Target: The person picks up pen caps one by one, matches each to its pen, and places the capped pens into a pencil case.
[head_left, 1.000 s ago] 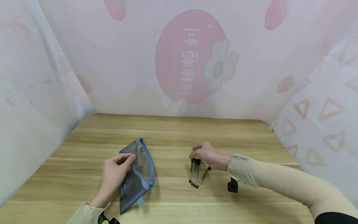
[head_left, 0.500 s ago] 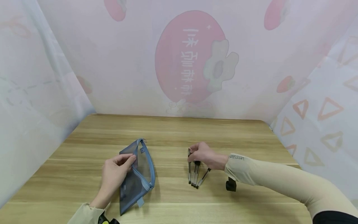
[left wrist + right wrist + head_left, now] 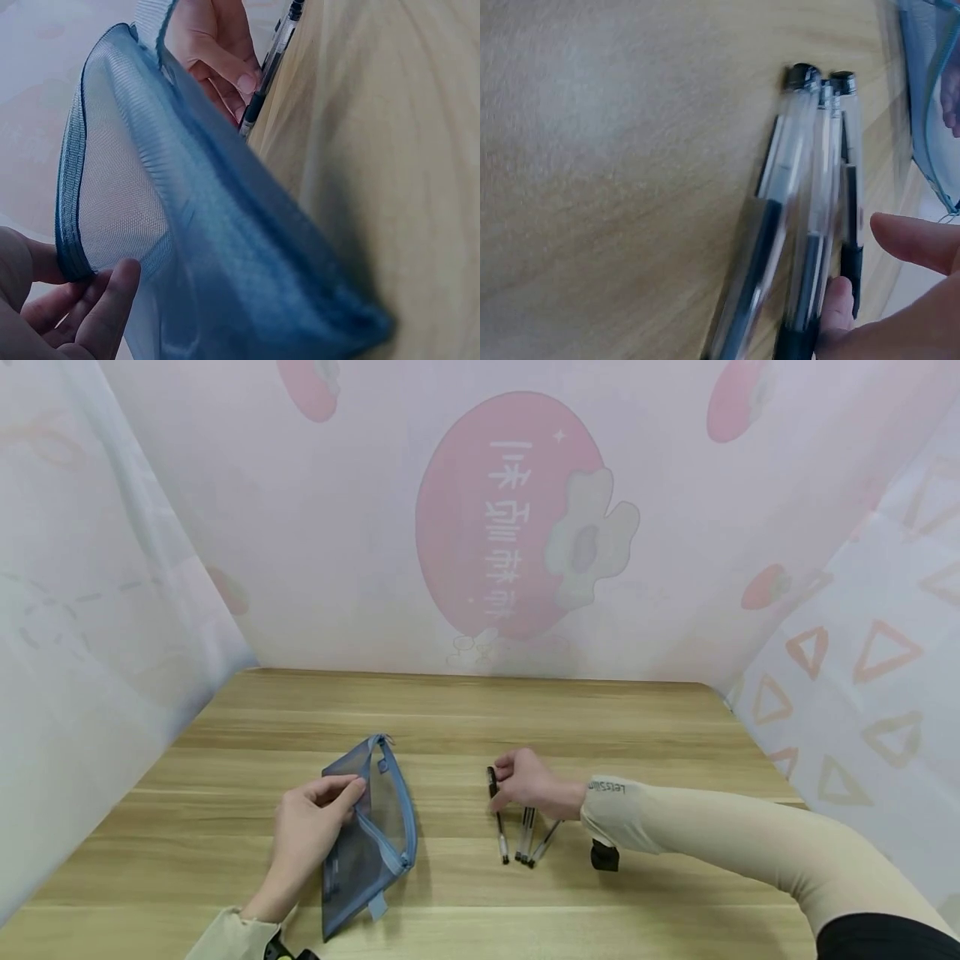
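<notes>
In the head view, a blue mesh zip pouch (image 3: 352,860) stands tilted on the table with its zipper undone. My left hand (image 3: 311,822) pinches one edge of its opening, with thumb and fingers also seen at the zipper band (image 3: 70,217) in the left wrist view. To the right, my right hand (image 3: 536,785) is low over several clear pens with black caps. Its finger touches the leftmost pen (image 3: 500,835), while the thumb (image 3: 911,240) is spread apart from that pen in the right wrist view. The other pens (image 3: 810,225) lie beside it, their upper ends partly hidden by the hand.
The wooden table (image 3: 420,702) runs back to a printed cloth backdrop (image 3: 360,527), and cloth walls stand at both sides. A dark wrist device (image 3: 604,856) hangs under the right sleeve (image 3: 697,818). Bare tabletop lies between pouch and pens.
My right hand has shifted left, and the leftmost pen has slid left, apart from the other pens. The left hand and the pouch hold nearly the same place.
</notes>
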`<act>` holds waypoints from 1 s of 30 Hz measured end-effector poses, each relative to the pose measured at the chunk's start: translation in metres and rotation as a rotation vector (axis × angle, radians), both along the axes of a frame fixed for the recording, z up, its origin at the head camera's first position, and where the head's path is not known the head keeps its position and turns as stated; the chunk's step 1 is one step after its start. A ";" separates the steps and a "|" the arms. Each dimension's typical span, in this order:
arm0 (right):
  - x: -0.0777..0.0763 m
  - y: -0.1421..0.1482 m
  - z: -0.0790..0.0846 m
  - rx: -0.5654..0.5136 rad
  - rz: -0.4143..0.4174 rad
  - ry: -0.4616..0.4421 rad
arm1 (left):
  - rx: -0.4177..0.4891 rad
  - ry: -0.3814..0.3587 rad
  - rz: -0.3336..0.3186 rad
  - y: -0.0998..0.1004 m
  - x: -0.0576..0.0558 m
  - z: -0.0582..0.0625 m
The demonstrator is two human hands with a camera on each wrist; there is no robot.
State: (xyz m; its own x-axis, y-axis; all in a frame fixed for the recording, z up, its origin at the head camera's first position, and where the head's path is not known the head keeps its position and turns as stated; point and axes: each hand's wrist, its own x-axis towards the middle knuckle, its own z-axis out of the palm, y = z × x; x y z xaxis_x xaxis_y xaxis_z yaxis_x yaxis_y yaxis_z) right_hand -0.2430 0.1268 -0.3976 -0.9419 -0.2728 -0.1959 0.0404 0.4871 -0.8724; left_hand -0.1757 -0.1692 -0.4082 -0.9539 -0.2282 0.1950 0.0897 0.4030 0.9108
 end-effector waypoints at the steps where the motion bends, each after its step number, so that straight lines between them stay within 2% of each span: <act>1: -0.001 0.000 -0.001 -0.001 0.005 0.002 | -0.004 0.001 0.003 0.000 0.000 0.000; 22: -0.006 0.007 -0.011 0.013 0.109 0.108 | 0.026 -0.027 -0.008 0.000 0.000 -0.002; 30: -0.007 0.010 -0.011 0.046 0.181 0.167 | 0.034 -0.058 -0.009 0.000 0.000 -0.001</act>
